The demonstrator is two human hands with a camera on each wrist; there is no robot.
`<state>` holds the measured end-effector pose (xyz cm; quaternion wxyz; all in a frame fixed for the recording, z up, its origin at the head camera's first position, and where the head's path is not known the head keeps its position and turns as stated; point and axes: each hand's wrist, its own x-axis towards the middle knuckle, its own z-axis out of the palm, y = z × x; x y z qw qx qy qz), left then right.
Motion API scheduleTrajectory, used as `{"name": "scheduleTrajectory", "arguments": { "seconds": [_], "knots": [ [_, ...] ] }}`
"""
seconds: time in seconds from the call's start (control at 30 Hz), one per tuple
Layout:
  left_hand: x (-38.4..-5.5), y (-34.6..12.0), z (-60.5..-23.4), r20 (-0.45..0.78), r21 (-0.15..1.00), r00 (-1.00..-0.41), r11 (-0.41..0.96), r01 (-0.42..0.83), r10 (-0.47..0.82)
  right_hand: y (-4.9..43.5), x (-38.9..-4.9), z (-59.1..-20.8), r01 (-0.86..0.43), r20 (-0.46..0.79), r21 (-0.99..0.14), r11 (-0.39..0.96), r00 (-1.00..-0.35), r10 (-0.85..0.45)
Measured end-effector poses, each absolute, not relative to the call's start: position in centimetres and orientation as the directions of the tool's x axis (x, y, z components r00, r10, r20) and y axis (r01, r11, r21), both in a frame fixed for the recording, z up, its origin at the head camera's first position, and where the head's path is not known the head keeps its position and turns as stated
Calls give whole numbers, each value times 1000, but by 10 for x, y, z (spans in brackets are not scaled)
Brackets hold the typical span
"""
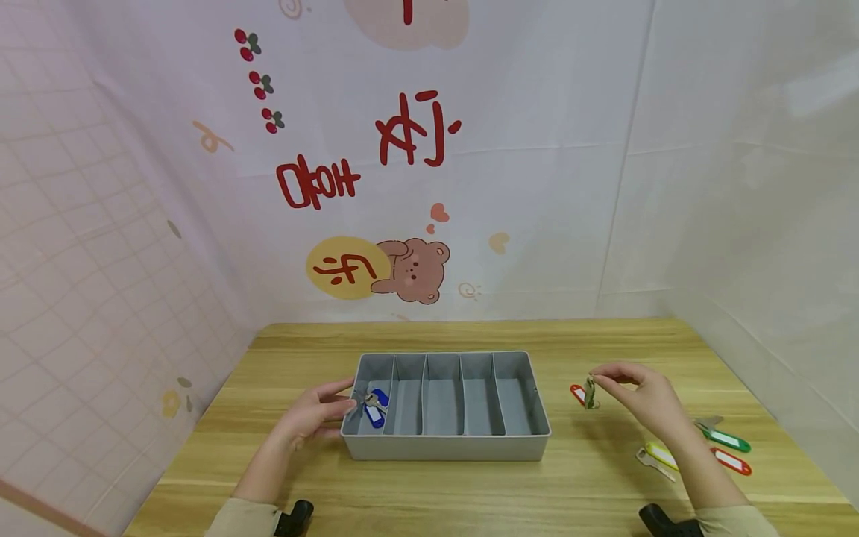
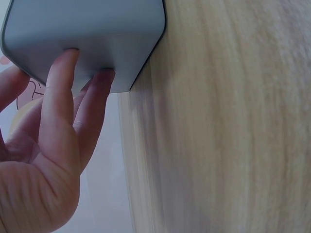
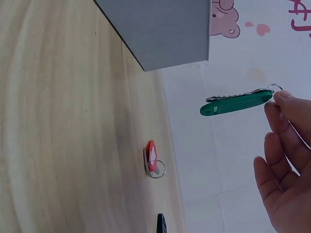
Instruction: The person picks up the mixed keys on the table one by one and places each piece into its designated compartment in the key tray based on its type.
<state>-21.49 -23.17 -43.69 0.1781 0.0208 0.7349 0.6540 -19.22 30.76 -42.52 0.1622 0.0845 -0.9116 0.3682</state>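
A grey divided storage box stands on the table. My left hand holds its left end, with fingertips against the outer wall and one digit at the rim. In the box's leftmost compartment lies a key with a blue tag. To the right of the box, my right hand pinches the metal ring of a key with a green tag, held in the air. The key and tag hang from the ring, apart from the box. A key with a red tag lies behind them on the table.
Near my right forearm lie a key with a yellow tag, a red tag and another key with a green tag. A printed white curtain stands behind the wooden table.
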Motion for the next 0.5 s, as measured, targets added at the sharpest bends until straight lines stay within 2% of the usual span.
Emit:
{"name": "scheduleTrajectory", "arguments": {
  "seconds": [0.5],
  "knots": [
    [-214, -231, -436, -240, 965, -940, 162, -204, 242, 284, -201, -415, -304, 391, -675, 672, -920, -24]
  ]
}}
